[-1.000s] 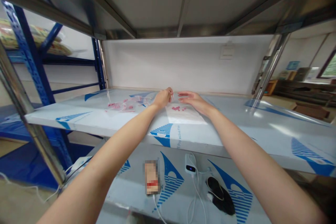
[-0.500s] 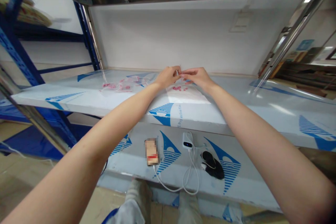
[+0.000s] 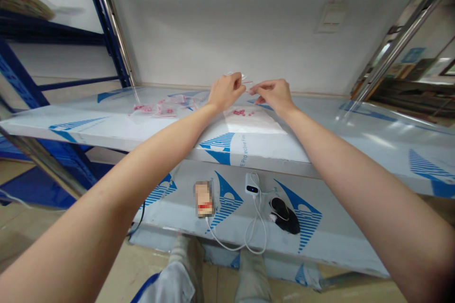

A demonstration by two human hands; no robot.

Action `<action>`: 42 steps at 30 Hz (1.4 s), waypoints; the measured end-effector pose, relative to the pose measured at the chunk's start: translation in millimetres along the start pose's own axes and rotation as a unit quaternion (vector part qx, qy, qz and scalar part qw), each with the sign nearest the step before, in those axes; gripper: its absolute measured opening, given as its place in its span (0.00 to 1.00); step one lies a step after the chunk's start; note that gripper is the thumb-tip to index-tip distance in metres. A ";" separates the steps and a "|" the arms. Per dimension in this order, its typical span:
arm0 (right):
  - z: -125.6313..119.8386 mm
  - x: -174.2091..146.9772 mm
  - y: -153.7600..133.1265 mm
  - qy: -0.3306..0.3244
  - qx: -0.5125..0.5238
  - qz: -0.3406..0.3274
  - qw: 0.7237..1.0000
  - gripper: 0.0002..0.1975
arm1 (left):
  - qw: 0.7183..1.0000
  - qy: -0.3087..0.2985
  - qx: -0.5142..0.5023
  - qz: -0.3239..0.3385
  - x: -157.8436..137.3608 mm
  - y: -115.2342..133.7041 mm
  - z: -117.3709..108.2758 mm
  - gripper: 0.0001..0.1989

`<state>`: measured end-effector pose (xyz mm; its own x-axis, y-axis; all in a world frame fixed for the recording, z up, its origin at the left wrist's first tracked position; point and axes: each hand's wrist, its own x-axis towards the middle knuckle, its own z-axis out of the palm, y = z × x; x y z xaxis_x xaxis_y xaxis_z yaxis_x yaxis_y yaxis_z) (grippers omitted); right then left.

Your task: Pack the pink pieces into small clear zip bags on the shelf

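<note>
My left hand (image 3: 225,91) is closed above the upper shelf, pinching a small clear zip bag (image 3: 248,82) with a red strip. Part of the bag sticks out past the fingertips; the rest is hidden behind the hand. Close by on the right, my right hand (image 3: 273,95) has its fingers bent but parted, with nothing visible in them. Below both hands, small red pieces (image 3: 239,112) lie on a white sheet (image 3: 254,124). To the left rest several clear zip bags (image 3: 167,106) with red pieces in them.
Film-covered metal forms the upper shelf (image 3: 355,120), with a white wall behind. On the lower shelf (image 3: 159,218) are a pixelated phone (image 3: 204,200), a white power bank (image 3: 252,185) with a cable, and a black object (image 3: 286,218). Blue racking (image 3: 106,33) stands left.
My hands have moved apart slightly; before, their fingertips met at the bag. The bag's red strip now shows between them. The view has shifted a little.
</note>
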<state>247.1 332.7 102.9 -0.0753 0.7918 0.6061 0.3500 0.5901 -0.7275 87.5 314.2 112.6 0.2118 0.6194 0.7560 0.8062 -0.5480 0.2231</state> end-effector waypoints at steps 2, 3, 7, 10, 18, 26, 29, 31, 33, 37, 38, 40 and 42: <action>0.4 -1.3 -1.3 -0.016 0.005 0.006 1.000 0.05 | 1.000 -0.003 0.011 0.000 0.1 -0.8 -1.4 0.08; 1.3 -2.1 -2.3 -0.031 0.008 0.006 0.999 0.06 | 1.000 -0.009 0.015 0.006 -0.1 -0.9 -2.0 0.08; 6.6 -3.6 -4.9 -0.083 0.019 -0.003 0.996 0.14 | 0.998 -0.045 0.023 0.034 -2.2 2.4 -3.4 0.10; 7.8 -1.9 -3.7 -0.075 0.019 0.005 0.997 0.14 | 0.997 -0.066 0.020 0.041 -4.2 6.1 -3.9 0.11; 1.1 2.7 -4.4 -0.038 0.063 0.044 0.996 0.10 | 0.992 0.016 -0.122 0.004 4.2 -8.4 3.5 0.16; -3.1 -1.6 -8.8 -0.058 0.080 0.059 0.993 0.11 | 0.898 -0.212 -0.360 -0.141 4.2 -35.4 -3.5 0.25; -2.8 -4.1 -10.0 -0.075 0.077 0.071 0.992 0.12 | 0.900 -0.216 -0.354 -0.136 3.4 -40.8 -7.8 0.19; -2.5 -4.8 -9.6 -0.087 0.071 0.082 0.990 0.12 | 0.905 -0.203 -0.346 -0.143 4.0 -44.2 -8.5 0.15; -2.5 -4.7 -7.7 -0.094 0.055 0.094 0.990 0.12 | 0.904 -0.198 -0.350 -0.144 4.3 -46.9 -8.7 0.12; -4.4 -3.2 -2.0 -0.073 0.021 0.093 0.993 0.15 | 0.902 -0.201 -0.352 -0.145 2.8 -49.0 -11.4 0.10; -5.2 -2.7 -0.5 -0.065 0.018 0.086 0.994 0.17 | 0.902 -0.204 -0.349 -0.150 2.3 -49.2 -12.4 0.10; -6.6 -1.6 2.2 -0.057 0.013 0.071 0.996 0.19 | 0.901 -0.209 -0.343 -0.164 1.5 -50.2 -13.9 0.11; -7.3 -0.6 4.8 -0.062 0.004 0.063 0.996 0.17 | 0.900 -0.210 -0.340 -0.173 1.3 -51.9 -14.4 0.11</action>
<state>255.7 333.9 101.4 -0.1463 0.8727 0.4658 0.3570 0.4858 -0.7978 38.0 335.3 110.9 0.3180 0.8991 0.3009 0.3702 -0.4099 0.8336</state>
